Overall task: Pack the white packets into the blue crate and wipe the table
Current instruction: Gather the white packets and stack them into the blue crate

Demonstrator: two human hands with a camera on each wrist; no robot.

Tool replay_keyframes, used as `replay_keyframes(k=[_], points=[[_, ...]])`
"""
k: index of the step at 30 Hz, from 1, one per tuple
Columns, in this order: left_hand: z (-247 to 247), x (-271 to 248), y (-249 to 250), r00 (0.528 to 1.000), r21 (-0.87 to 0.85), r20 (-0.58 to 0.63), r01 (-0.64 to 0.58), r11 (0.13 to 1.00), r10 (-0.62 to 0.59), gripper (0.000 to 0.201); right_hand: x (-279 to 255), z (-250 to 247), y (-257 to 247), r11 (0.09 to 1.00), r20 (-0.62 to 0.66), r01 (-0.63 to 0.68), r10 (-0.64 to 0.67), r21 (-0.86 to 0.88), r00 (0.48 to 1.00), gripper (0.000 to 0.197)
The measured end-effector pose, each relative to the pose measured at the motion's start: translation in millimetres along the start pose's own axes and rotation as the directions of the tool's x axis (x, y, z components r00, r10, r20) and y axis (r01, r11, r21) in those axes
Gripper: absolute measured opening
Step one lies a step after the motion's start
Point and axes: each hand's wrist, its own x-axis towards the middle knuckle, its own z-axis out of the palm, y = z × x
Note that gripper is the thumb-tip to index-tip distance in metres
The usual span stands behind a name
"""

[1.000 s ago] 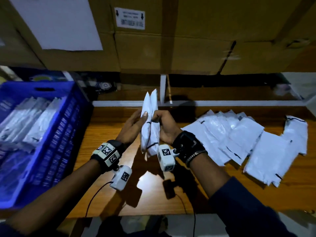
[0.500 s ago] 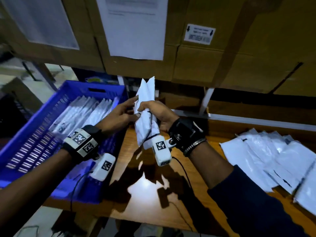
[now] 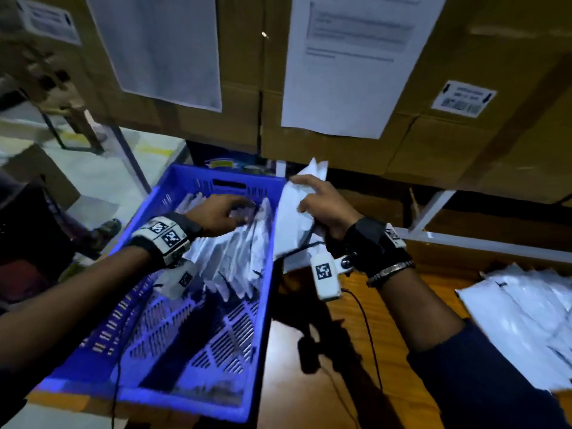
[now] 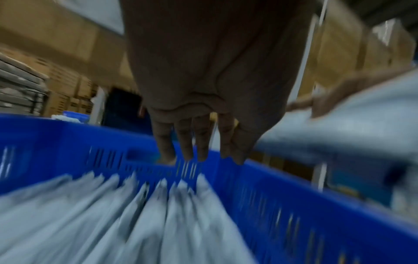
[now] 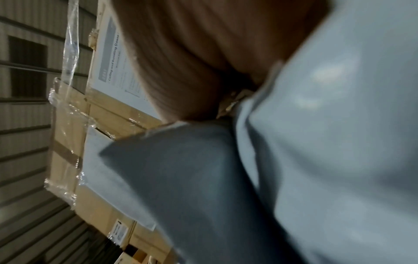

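Note:
My right hand [image 3: 312, 199] grips a bunch of white packets [image 3: 292, 218] upright, just right of the blue crate's right wall [image 3: 267, 292]. In the right wrist view the held packets [image 5: 328, 142] fill the picture below the palm. My left hand [image 3: 230, 209] reaches into the blue crate [image 4: 282, 205] with straight fingers [image 4: 187, 142] over a row of packed white packets [image 3: 229, 258] and holds nothing. The packed packets [image 4: 113, 223] stand on edge in the crate's far half. More loose packets [image 3: 526, 320] lie on the wooden table [image 3: 387, 305] at the right.
Large cardboard boxes [image 3: 464, 134] with taped paper sheets [image 3: 349, 63] stand on a white metal rack [image 3: 433, 209] right behind the table. The crate's near half [image 3: 192, 351] holds no packets. Left of the crate are the floor and a dark chair-like shape [image 3: 37, 243].
Both hands moved left from mid-table to the crate. My left hand let go of the bunch and reached into the crate. My right hand carried the bunch to the crate's right wall.

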Motion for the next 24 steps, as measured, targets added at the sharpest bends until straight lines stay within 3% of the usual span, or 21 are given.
replay_keyframes(k=[4, 8, 12, 17, 19, 22, 24], points=[[37.7, 25.7, -27.6, 0.983, 0.132, 0.069, -0.177, 0.975, 0.169, 0.077, 12.2, 13.0, -10.6, 0.998, -0.056, -0.040, 0.042, 0.042, 0.998, 0.047], [72.3, 45.6, -31.6, 0.991, 0.338, 0.132, -0.078, 0.938, 0.035, 0.107, 20.4, 39.4, -11.3, 0.991, -0.006, -0.064, 0.063, -0.117, 0.998, 0.050], [93.4, 51.7, -47.4, 0.986, 0.376, 0.166, -0.037, 0.926, -0.028, 0.103, 23.5, 51.7, -9.9, 0.948, -0.034, -0.111, 0.106, -0.299, 0.994, 0.056], [96.0, 44.9, -74.7, 0.986, 0.336, 0.159, -0.005, 0.942, -0.052, 0.108, 26.5, 69.1, -18.6, 0.765, 0.024, -0.029, 0.058, -0.643, 0.998, 0.066], [93.3, 39.9, -87.1, 0.988, 0.324, 0.145, 0.010, 0.946, -0.060, 0.111, 29.7, 72.9, -18.9, 0.674, 0.060, -0.019, 0.094, -0.738, 0.994, 0.061], [90.2, 37.9, -90.9, 0.986, 0.300, 0.148, 0.035, 0.953, -0.082, 0.113, 33.5, 77.8, -22.8, 0.561, 0.132, 0.027, 0.146, -0.828, 0.980, 0.036], [88.7, 40.9, -88.4, 0.980, 0.284, 0.166, 0.056, 0.957, -0.107, 0.113, 35.2, 84.2, -30.1, 0.501, 0.150, 0.051, 0.160, -0.864, 0.976, 0.033]])
